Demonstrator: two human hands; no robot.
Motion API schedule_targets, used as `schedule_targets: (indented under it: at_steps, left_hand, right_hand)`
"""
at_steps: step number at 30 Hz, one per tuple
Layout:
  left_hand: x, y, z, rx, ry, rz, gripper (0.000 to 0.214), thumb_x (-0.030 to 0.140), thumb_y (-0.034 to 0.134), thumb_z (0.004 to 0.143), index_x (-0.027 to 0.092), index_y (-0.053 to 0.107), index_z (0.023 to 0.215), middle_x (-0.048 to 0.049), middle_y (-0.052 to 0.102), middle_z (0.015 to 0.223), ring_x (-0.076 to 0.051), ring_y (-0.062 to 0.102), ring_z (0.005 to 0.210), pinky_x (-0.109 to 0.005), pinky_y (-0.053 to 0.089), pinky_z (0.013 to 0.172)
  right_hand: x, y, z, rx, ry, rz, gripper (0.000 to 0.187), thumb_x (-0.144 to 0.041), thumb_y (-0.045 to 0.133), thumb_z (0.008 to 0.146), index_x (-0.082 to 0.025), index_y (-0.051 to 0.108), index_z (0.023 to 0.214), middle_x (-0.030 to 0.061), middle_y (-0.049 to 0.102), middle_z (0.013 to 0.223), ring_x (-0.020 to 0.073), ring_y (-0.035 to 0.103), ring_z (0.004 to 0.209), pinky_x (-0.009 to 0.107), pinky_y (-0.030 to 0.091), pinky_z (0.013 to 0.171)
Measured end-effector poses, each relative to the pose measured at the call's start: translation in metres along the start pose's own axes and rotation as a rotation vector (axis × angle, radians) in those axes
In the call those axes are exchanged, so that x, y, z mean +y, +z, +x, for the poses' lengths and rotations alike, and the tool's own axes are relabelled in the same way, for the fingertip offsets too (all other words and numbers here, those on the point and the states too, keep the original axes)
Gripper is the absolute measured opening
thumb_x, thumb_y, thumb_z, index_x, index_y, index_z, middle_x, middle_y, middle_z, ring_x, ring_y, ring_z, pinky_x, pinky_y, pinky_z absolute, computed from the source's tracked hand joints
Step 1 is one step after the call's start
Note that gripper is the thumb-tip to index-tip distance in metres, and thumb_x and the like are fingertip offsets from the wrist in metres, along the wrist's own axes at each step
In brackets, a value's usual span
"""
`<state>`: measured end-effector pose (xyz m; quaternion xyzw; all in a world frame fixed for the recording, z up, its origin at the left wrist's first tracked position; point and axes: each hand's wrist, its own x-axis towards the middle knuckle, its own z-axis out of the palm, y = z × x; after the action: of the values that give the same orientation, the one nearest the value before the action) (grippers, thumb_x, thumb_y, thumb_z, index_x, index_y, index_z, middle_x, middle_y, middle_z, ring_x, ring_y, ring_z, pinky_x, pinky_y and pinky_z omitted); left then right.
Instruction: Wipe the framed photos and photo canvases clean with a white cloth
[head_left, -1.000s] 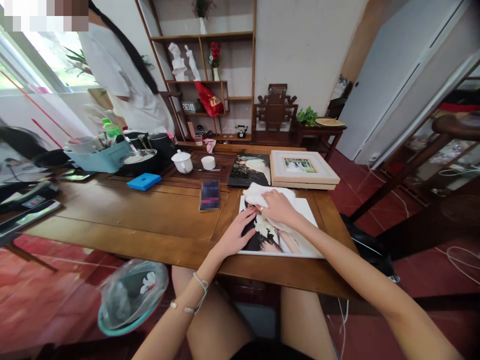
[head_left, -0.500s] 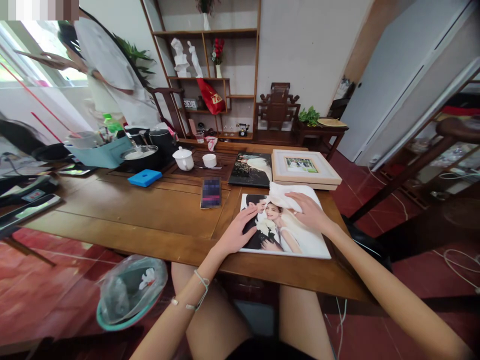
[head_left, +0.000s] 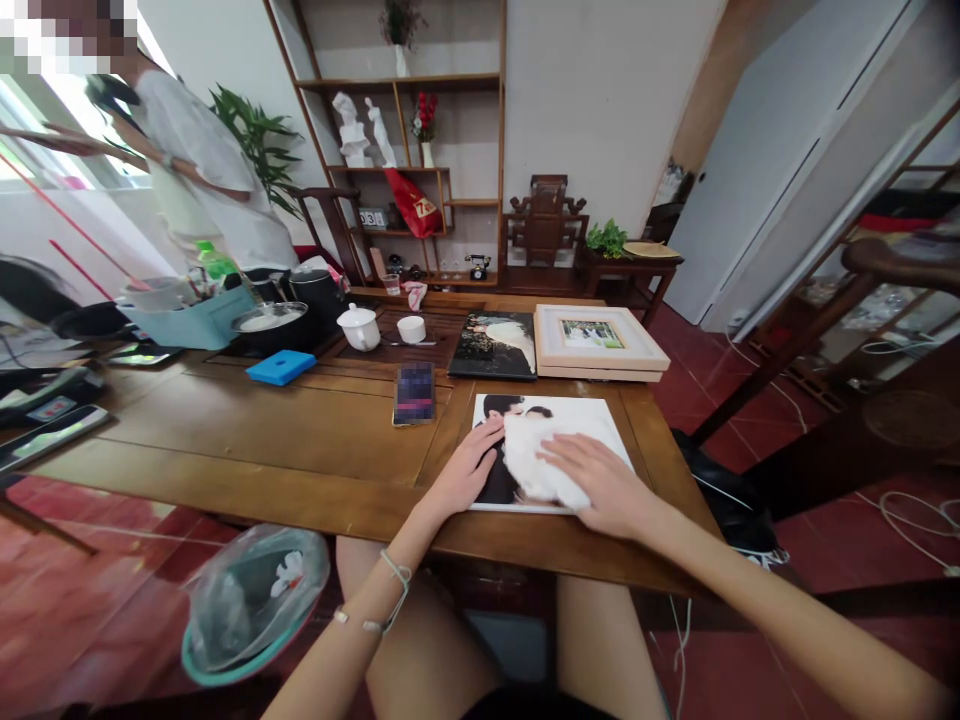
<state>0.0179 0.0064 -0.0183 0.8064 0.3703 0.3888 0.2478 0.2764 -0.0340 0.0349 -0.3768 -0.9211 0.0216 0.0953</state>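
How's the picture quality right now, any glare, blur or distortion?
In the head view: upper-left window washed out, red floor shiny at left, phone pixelated, door slanted, apparently by wide-angle distortion, right hand slightly soft.

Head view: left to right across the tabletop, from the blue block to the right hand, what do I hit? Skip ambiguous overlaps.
Blue block → white lidded cup → phone → left hand → white cloth → right hand, its fingers on the cloth.
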Motion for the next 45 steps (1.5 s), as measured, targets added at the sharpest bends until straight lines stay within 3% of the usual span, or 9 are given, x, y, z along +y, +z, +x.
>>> schedule_targets:
  at_steps: [5, 8, 16, 19, 23, 27, 31, 40, 45]
  left_hand:
    - [-0.002, -0.001, 0.000, -0.014, 0.008, -0.023, 0.043, 0.019, 0.040, 0.097, 0.023, 0.053, 0.137, -0.0080, 0.047, 0.148, -0.022, 0.038, 0.141, -0.048, 0.026, 0.120]
    - [-0.001, -0.001, 0.000, -0.022, -0.002, -0.019, 0.043, 0.018, 0.039, 0.097, 0.022, 0.053, 0.137, -0.0080, 0.047, 0.148, -0.022, 0.036, 0.142, -0.048, 0.025, 0.120]
    - [-0.003, 0.003, -0.001, 0.021, 0.000, -0.011, 0.043, 0.016, 0.040, 0.096, 0.022, 0.054, 0.137, -0.0086, 0.048, 0.147, -0.022, 0.038, 0.141, -0.049, 0.026, 0.120]
    - [-0.004, 0.002, -0.001, 0.026, 0.008, -0.011, 0.043, 0.017, 0.041, 0.096, 0.022, 0.055, 0.135, -0.0089, 0.050, 0.146, -0.022, 0.040, 0.139, -0.049, 0.026, 0.120]
    - [-0.004, 0.001, 0.000, 0.010, 0.010, -0.011, 0.041, 0.019, 0.042, 0.096, 0.022, 0.056, 0.135, -0.0093, 0.049, 0.146, -0.022, 0.040, 0.140, -0.049, 0.027, 0.119]
    - [-0.005, 0.000, 0.000, 0.003, -0.002, -0.019, 0.041, 0.021, 0.042, 0.097, 0.023, 0.056, 0.135, -0.0088, 0.050, 0.146, -0.022, 0.040, 0.140, -0.048, 0.027, 0.119]
    - [-0.005, 0.000, 0.000, 0.006, -0.008, -0.031, 0.040, 0.021, 0.041, 0.097, 0.023, 0.056, 0.134, -0.0091, 0.050, 0.146, -0.023, 0.040, 0.140, -0.049, 0.027, 0.119]
    - [-0.005, 0.002, 0.000, 0.010, 0.012, 0.002, 0.041, 0.020, 0.040, 0.097, 0.022, 0.055, 0.135, -0.0101, 0.049, 0.146, -0.023, 0.040, 0.140, -0.051, 0.027, 0.119]
    - [-0.005, 0.001, -0.001, -0.003, 0.017, 0.015, 0.042, 0.021, 0.040, 0.098, 0.023, 0.052, 0.137, -0.0096, 0.048, 0.147, -0.023, 0.039, 0.140, -0.051, 0.026, 0.120]
  right_hand:
    - [0.073, 0.005, 0.041, 0.157, 0.205, -0.102, 0.053, -0.021, 0.050, 0.083, -0.009, 0.054, 0.134, 0.0164, 0.055, 0.140, 0.0304, 0.047, 0.130, 0.047, 0.035, 0.111]
    - [0.080, 0.008, 0.038, 0.182, 0.271, -0.133, 0.051, -0.018, 0.048, 0.081, -0.006, 0.055, 0.131, 0.0202, 0.055, 0.138, 0.0339, 0.047, 0.129, 0.051, 0.035, 0.109]
    - [-0.040, 0.017, -0.034, 0.080, 0.160, -0.216, 0.065, -0.022, 0.063, 0.066, -0.002, 0.057, 0.127, 0.0273, 0.051, 0.138, 0.0453, 0.038, 0.132, 0.057, 0.032, 0.109]
    - [-0.050, 0.012, -0.031, 0.028, 0.039, -0.076, 0.071, -0.022, 0.062, 0.063, -0.002, 0.055, 0.131, 0.0248, 0.049, 0.142, 0.0430, 0.036, 0.135, 0.055, 0.032, 0.110]
    - [0.005, 0.002, 0.009, 0.039, 0.070, 0.076, 0.066, -0.016, 0.054, 0.071, -0.007, 0.053, 0.136, 0.0174, 0.049, 0.145, 0.0316, 0.039, 0.137, 0.051, 0.028, 0.115]
    - [0.073, -0.001, 0.042, 0.146, 0.304, 0.095, 0.055, -0.020, 0.047, 0.081, -0.010, 0.053, 0.136, 0.0166, 0.052, 0.142, 0.0300, 0.043, 0.136, 0.052, 0.027, 0.115]
    - [0.093, 0.001, 0.036, 0.173, 0.381, 0.081, 0.054, -0.023, 0.043, 0.085, -0.010, 0.050, 0.138, 0.0192, 0.051, 0.142, 0.0325, 0.043, 0.136, 0.055, 0.030, 0.113]
    - [-0.020, -0.014, -0.065, -0.037, 0.210, 0.179, 0.082, -0.006, 0.045, 0.060, -0.015, 0.048, 0.142, 0.0090, 0.041, 0.151, 0.0277, 0.034, 0.142, 0.051, 0.026, 0.117]
    - [-0.037, -0.015, -0.063, -0.043, 0.103, 0.324, 0.074, -0.009, 0.049, 0.069, -0.021, 0.048, 0.142, 0.0065, 0.044, 0.150, 0.0272, 0.035, 0.141, 0.053, 0.030, 0.115]
